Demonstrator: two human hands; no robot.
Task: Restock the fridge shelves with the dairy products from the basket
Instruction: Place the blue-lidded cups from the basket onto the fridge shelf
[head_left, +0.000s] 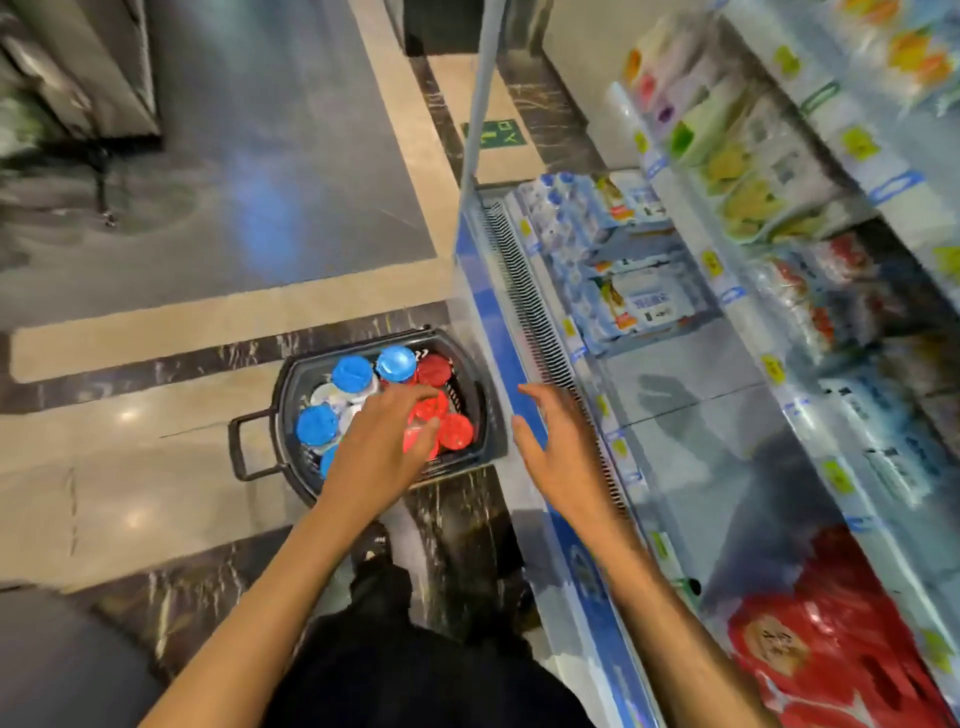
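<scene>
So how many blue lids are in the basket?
4 blue lids: two at the basket's far side, one by its handle, one half hidden by the left hand. More may hide underneath.

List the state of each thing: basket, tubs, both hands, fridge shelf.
Black plastic basket: on floor, holding tubs.
Blue-lidded round tubs: in basket, lidded.
Red-lidded round tubs: in basket, lidded.
Left hand: over red lids, grip unclear.
Right hand: open, empty.
Bottom fridge shelf: partly bare.
</scene>
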